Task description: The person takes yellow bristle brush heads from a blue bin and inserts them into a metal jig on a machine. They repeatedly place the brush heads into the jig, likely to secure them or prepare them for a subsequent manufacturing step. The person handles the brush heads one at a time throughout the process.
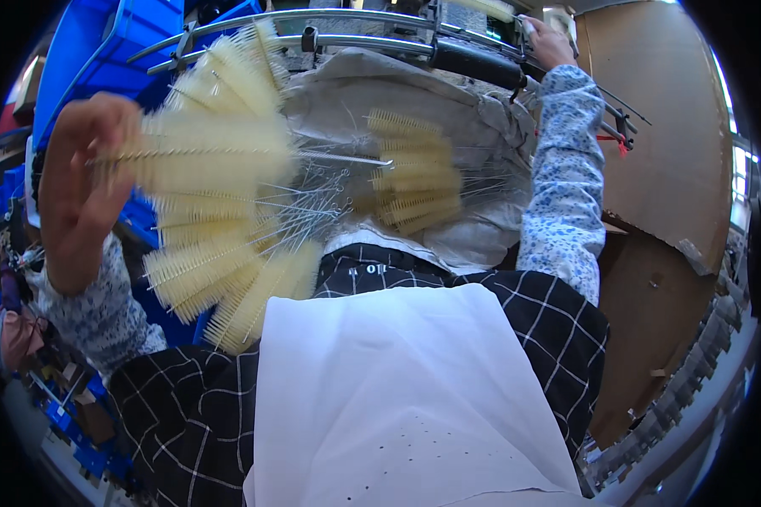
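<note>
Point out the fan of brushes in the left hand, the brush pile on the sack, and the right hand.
fan of brushes (216,182), head view, on the cream bristles.
brush pile (414,182), head view, on its bristles.
right hand (548,44), head view, back of the hand.

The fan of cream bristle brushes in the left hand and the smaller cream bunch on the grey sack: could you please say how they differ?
The fan of cream bristle brushes is held up by the left hand; the smaller cream bunch lies on the grey sack. The fan spreads wide and looks larger; the bunch lies stacked roughly parallel. Both have wire stems.
</note>
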`<state>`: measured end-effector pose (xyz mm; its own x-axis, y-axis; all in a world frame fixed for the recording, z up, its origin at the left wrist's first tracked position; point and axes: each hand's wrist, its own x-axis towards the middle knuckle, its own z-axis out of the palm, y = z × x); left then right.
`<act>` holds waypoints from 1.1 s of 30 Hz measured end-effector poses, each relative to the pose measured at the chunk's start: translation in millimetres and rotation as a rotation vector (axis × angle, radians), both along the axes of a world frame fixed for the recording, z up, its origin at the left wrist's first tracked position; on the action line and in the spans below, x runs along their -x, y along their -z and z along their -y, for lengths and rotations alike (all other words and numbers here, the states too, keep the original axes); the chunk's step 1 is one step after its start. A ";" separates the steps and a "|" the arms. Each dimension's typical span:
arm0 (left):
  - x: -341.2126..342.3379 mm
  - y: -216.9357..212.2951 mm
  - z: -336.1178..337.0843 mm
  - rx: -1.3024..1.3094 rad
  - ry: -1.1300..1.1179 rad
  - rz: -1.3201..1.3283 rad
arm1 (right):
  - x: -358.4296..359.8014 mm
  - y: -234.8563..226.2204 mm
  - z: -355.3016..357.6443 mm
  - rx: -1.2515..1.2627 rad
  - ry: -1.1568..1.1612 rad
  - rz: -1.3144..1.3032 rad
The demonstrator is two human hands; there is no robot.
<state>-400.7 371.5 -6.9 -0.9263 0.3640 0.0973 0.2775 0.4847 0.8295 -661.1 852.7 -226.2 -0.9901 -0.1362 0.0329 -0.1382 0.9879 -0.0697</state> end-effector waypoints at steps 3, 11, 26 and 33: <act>5.3 3.5 2.1 -0.008 0.104 0.095 | -39.8 -46.0 5.5 0.269 -0.092 0.065; 27.0 23.4 -39.0 -0.213 0.255 0.071 | -142.6 -100.3 24.4 0.616 -0.504 0.751; 0.4 24.9 3.3 0.797 0.228 0.135 | -77.5 -37.6 112.7 0.013 -0.109 -0.323; 0.7 12.4 -9.6 0.602 0.035 0.560 | -51.6 -10.0 103.8 -0.016 -0.085 -0.254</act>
